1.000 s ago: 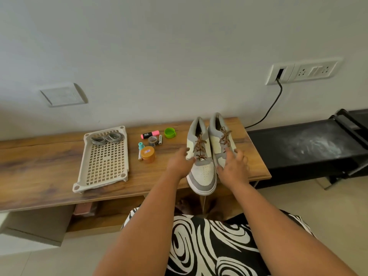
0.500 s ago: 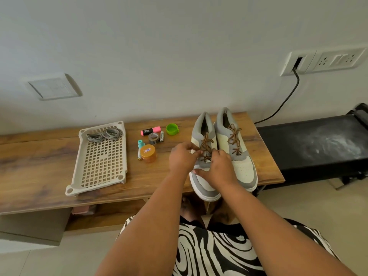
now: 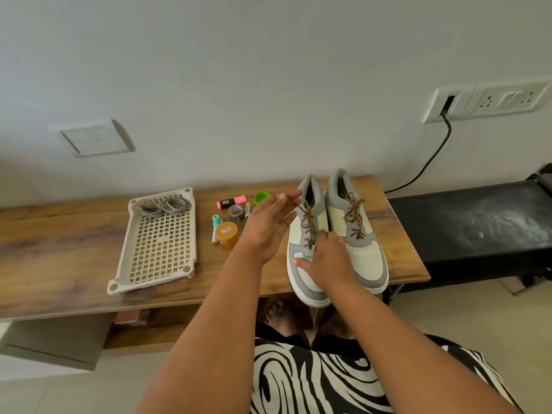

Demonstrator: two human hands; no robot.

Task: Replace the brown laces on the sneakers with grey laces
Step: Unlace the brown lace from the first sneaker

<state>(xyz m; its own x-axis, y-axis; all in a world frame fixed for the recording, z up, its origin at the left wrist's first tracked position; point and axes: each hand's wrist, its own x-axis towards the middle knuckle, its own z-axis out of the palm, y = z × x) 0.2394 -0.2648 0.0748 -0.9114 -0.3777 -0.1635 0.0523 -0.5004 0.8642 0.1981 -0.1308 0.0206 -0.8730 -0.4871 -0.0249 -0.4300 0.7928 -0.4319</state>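
Your left hand [image 3: 267, 227] is raised beside the left sneaker [image 3: 307, 239], palm turned toward the shoe, fingers spread and nearly straight; the loose end of that shoe's brown lace [image 3: 307, 225] runs up to your fingertips, where the thumb and a finger appear to pinch it, so this grip is mostly open but for that pinch. Your right hand [image 3: 327, 259] rests on the toe half of the left sneaker, fingers curled down at the lowest lace crossings; you seem to have the lace there, though your knuckles hide the grip, so I cannot tell for sure. The right sneaker [image 3: 355, 231] stands just beside the left one, touching it, its own brown lace [image 3: 354, 215] tied in a bow. Both shoes sit at the right end of the wooden tabletop [image 3: 59, 249], toes overhanging the near edge toward you. The grey laces [image 3: 165, 207] lie coiled in two bundles at the far end of the beige perforated tray [image 3: 158, 243], well apart from the shoes. Between tray and sneakers lie a pink highlighter [image 3: 231, 202], a green cap [image 3: 261, 197], a roll of tape [image 3: 235, 212], a battery [image 3: 247, 210] and an amber jar [image 3: 227, 234].
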